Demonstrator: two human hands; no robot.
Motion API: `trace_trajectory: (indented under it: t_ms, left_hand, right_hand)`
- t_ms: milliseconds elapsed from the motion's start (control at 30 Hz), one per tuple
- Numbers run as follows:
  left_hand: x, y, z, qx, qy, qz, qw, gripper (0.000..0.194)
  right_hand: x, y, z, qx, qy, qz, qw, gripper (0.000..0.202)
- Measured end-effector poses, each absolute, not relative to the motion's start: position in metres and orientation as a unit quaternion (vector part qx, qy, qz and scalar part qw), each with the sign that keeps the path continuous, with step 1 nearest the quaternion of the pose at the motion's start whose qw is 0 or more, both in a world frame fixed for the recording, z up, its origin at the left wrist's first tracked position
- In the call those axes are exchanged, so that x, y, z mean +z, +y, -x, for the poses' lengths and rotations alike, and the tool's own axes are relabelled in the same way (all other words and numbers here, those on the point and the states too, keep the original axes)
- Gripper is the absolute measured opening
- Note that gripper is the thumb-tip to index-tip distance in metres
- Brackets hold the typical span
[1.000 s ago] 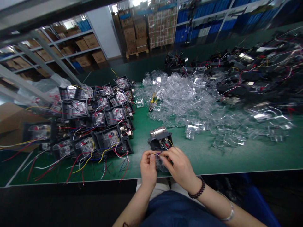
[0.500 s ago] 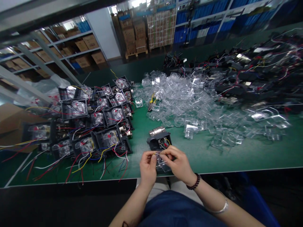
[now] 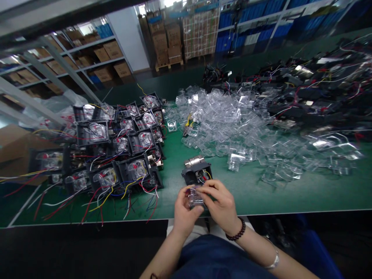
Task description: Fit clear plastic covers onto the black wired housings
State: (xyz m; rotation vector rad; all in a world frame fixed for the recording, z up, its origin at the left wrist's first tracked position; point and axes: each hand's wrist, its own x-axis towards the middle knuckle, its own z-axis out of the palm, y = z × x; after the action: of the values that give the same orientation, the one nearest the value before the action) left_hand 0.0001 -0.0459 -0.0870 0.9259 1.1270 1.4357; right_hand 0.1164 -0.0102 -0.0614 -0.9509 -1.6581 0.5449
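Near the table's front edge my left hand [image 3: 186, 211] is closed on a clear plastic cover [image 3: 195, 197], thumb along its near side. My right hand [image 3: 219, 201] pinches at the cover's right upper edge, its fingertips partly hiding it. Just beyond the hands sits a dark grey housing [image 3: 190, 177] with a yellow wire and red parts inside. A silver metal cylinder fitting [image 3: 194, 161] lies against the housing's far side. The near part of the housing is hidden by my hands and the cover.
Rows of wired grey housings [image 3: 138, 168] fill the left of the green table [image 3: 174, 151]. A heap of clear covers [image 3: 226, 112] spreads at centre right, with yellow-handled pliers [image 3: 187, 126] at its left edge. Dark wired parts [image 3: 314, 85] pile up at far right.
My left hand has turned, and its thumb has moved down and right along the clear cover, which shows more plainly now. My right hand has stayed close beside it.
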Motion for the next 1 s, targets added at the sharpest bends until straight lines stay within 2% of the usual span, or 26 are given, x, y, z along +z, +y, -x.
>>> trace_trajectory:
  t_ms: [133, 367, 533, 633, 767, 833, 900, 1000]
  left_hand:
    - [-0.089, -0.044, 0.004, 0.591, 0.456, -0.38, 0.546, 0.062]
    - [-0.091, -0.04, 0.01, 0.554, 0.464, -0.387, 0.573, 0.069]
    - [-0.091, -0.039, 0.012, 0.539, 0.454, -0.404, 0.583, 0.07]
    - [-0.091, -0.039, 0.012, 0.539, 0.438, -0.43, 0.578, 0.063]
    - [-0.086, -0.037, 0.012, 0.569, 0.481, -0.453, 0.489, 0.042]
    - [-0.08, -0.036, 0.012, 0.579, 0.522, -0.453, 0.432, 0.031]
    - [-0.073, -0.036, 0.013, 0.571, 0.555, -0.471, 0.379, 0.023]
    - [-0.062, -0.037, 0.014, 0.549, 0.57, -0.549, 0.268, 0.016]
  right_hand:
    - [-0.064, -0.009, -0.115, 0.232, -0.663, 0.411, 0.581, 0.01]
    - [-0.059, 0.0, -0.113, 0.428, -0.558, 0.485, 0.52, 0.011]
    - [-0.056, 0.008, -0.122, 0.435, -0.613, 0.461, 0.471, 0.013]
    - [-0.058, 0.009, -0.125, 0.417, -0.638, 0.452, 0.463, 0.015]
    - [-0.06, 0.004, -0.128, 0.376, -0.677, 0.423, 0.47, 0.019]
    - [-0.057, 0.0, -0.131, 0.364, -0.704, 0.398, 0.462, 0.013]
    - [-0.052, -0.004, -0.137, 0.35, -0.722, 0.386, 0.456, 0.006]
    - [-0.044, -0.015, -0.144, 0.325, -0.729, 0.386, 0.462, 0.01]
